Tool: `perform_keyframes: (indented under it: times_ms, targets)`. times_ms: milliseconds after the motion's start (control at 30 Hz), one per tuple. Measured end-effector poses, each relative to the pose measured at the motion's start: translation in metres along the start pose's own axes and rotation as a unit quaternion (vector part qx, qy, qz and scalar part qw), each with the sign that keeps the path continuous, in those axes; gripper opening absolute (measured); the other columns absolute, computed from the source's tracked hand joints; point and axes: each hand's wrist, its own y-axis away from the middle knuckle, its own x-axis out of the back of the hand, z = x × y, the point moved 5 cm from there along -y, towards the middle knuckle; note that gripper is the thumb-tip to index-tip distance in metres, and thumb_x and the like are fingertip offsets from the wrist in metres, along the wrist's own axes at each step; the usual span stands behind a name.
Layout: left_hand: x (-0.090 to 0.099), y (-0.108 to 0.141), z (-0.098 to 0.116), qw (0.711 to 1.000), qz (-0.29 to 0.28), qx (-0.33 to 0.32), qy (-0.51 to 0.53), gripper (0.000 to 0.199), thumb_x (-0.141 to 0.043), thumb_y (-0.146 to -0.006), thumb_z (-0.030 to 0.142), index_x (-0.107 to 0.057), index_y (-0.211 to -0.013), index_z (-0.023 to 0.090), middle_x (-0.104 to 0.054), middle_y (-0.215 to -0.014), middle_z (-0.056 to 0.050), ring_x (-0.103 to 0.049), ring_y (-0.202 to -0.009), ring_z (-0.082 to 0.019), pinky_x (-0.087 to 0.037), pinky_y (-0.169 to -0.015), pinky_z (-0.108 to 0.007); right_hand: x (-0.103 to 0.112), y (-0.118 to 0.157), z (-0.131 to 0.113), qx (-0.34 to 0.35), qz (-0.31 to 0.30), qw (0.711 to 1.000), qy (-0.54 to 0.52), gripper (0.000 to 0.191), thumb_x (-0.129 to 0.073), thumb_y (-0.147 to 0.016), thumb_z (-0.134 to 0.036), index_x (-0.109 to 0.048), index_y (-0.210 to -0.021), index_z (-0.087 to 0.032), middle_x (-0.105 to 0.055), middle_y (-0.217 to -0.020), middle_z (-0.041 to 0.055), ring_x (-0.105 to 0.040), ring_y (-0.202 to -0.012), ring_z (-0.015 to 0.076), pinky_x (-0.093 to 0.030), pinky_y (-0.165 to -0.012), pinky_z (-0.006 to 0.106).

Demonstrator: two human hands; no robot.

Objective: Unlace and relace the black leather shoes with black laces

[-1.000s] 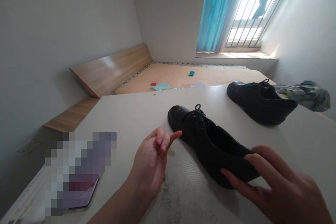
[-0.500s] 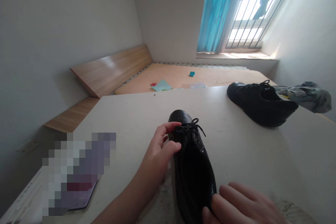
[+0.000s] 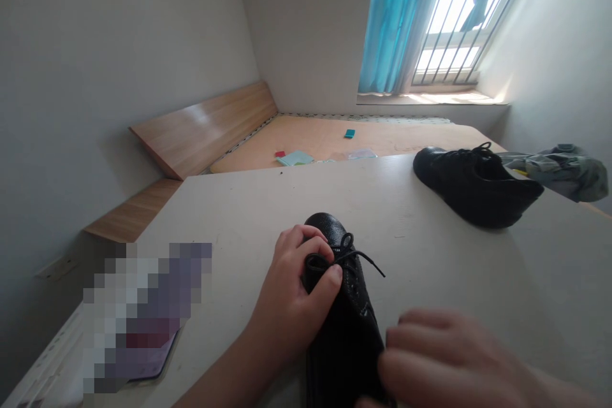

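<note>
A black lace-up leather shoe (image 3: 351, 331) lies on the white table in front of me, toe pointing away. My left hand (image 3: 306, 280) is closed at its lacing, with thumb and forefinger pinching the tied black shoelace (image 3: 351, 258) near the knot. A loop and a loose lace end stick out to the right of the fingers. My right hand (image 3: 444, 357) is beside the right rear side of the shoe, fingers curled. It is smeared by motion, so whether it grips the shoe's rim is unclear. The heel is cut off by the frame's bottom edge.
A second black lace-up shoe (image 3: 478, 188) stands on the white table (image 3: 229, 217) at the back right, with crumpled grey-green cloth (image 3: 568, 172) behind it. A phone-like object (image 3: 153, 357), partly pixelated, lies at the left. Beyond the table is a bed (image 3: 406, 137) with small items.
My left hand has shifted from the shoe's left side onto the shoelace and pinched it. My right hand has moved slightly up and blurred. The shoe sits a little nearer to me.
</note>
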Motion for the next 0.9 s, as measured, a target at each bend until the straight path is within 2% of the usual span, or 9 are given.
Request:
perform_keyframes:
  times_ms: [67, 133, 200, 333, 433, 500, 633, 833, 900]
  targets:
    - [0.0, 0.0, 0.0, 1.0, 0.006, -0.003, 0.026, 0.007, -0.053, -0.083, 0.026, -0.055, -0.077, 0.022, -0.056, -0.103, -0.006, -0.05, -0.105, -0.026, -0.036, -0.097, -0.042, 0.013, -0.015, 0.024, -0.054, 0.055, 0.997, -0.011, 0.012, -0.045, -0.099, -0.025, -0.055, -0.093, -0.021, -0.054, -0.067, -0.0021, -0.047, -0.055, 0.0117, -0.037, -0.052, 0.027]
    - [0.002, 0.0, 0.0, 0.999, 0.012, -0.006, 0.035, 0.008, -0.055, -0.083, 0.026, -0.057, -0.078, 0.022, -0.057, -0.103, -0.005, -0.051, -0.105, -0.025, -0.037, -0.097, -0.041, 0.014, -0.02, 0.057, -0.172, 0.048, 0.983, -0.048, 0.008, -0.052, -0.096, -0.024, -0.055, -0.089, -0.021, -0.054, -0.072, -0.0023, -0.048, -0.059, 0.0101, -0.039, -0.055, 0.025]
    - [0.003, 0.001, 0.0, 0.999, 0.019, -0.008, 0.035, 0.008, -0.057, -0.083, 0.026, -0.058, -0.076, 0.022, -0.057, -0.103, -0.005, -0.052, -0.106, -0.025, -0.036, -0.098, -0.041, 0.004, -0.016, 0.082, -0.246, 0.012, 0.96, -0.137, 0.015, -0.054, -0.096, -0.027, -0.055, -0.082, -0.021, -0.055, -0.075, -0.0015, -0.05, -0.064, 0.0101, -0.042, -0.059, 0.024]
    - [0.004, 0.0, -0.002, 0.998, 0.021, 0.002, 0.053, 0.008, -0.059, -0.082, 0.026, -0.06, -0.075, 0.022, -0.057, -0.102, -0.004, -0.053, -0.104, -0.024, -0.037, -0.098, -0.04, -0.02, -0.003, 0.098, -0.256, -0.053, 0.923, -0.281, 0.012, -0.059, -0.094, -0.032, -0.06, -0.089, -0.021, -0.058, -0.089, 0.0013, -0.054, -0.08, 0.0126, -0.046, -0.071, 0.026]
    - [0.002, -0.001, -0.004, 0.996, 0.009, 0.019, 0.082, 0.007, -0.059, -0.08, 0.026, -0.06, -0.075, 0.022, -0.057, -0.103, -0.004, -0.053, -0.104, -0.024, -0.037, -0.098, -0.039, -0.025, 0.002, 0.099, -0.264, -0.018, 0.908, -0.324, 0.017, -0.057, -0.096, -0.031, -0.061, -0.083, -0.02, -0.055, -0.086, 0.001, -0.051, -0.079, 0.0125, -0.043, -0.071, 0.026]
    - [0.001, -0.001, -0.005, 0.996, 0.003, 0.022, 0.091, 0.004, -0.057, -0.077, 0.023, -0.059, -0.074, 0.022, -0.057, -0.103, -0.004, -0.053, -0.105, -0.024, -0.036, -0.099, -0.039, -0.027, 0.003, 0.1, -0.285, 0.009, 0.877, -0.388, 0.024, -0.057, -0.096, -0.034, -0.061, -0.078, -0.019, -0.054, -0.083, 0.0012, -0.05, -0.078, 0.0127, -0.041, -0.07, 0.026]
    - [0.0, -0.001, -0.006, 0.996, 0.001, 0.016, 0.084, 0.007, -0.053, -0.073, 0.016, -0.056, -0.073, 0.022, -0.057, -0.103, -0.003, -0.053, -0.106, -0.023, -0.036, -0.098, -0.037, -0.031, 0.007, 0.104, -0.35, 0.056, 0.741, -0.57, 0.026, -0.064, -0.091, -0.038, -0.062, -0.076, -0.017, -0.052, -0.077, 0.0002, -0.047, -0.07, 0.0105, -0.041, -0.064, 0.023]
    - [-0.003, 0.0, -0.007, 0.997, -0.008, 0.011, 0.08, 0.007, -0.051, -0.074, 0.017, -0.055, -0.073, 0.023, -0.057, -0.1, -0.002, -0.052, -0.103, -0.023, -0.035, -0.097, -0.036, -0.019, 0.013, 0.127, -0.421, 0.219, 0.481, -0.737, 0.017, -0.081, -0.07, -0.022, -0.066, -0.075, -0.015, -0.06, -0.075, -0.0014, -0.057, -0.067, 0.0082, -0.051, -0.063, 0.019]
    - [-0.003, 0.0, -0.007, 0.996, -0.011, 0.011, 0.082, 0.007, -0.052, -0.075, 0.017, -0.056, -0.074, 0.023, -0.057, -0.101, -0.002, -0.051, -0.103, -0.022, -0.035, -0.098, -0.035, -0.015, 0.014, 0.132, -0.43, 0.253, 0.436, -0.749, 0.018, -0.081, -0.065, -0.015, -0.065, -0.074, -0.015, -0.059, -0.069, -0.0025, -0.059, -0.066, 0.0085, -0.053, -0.063, 0.019]
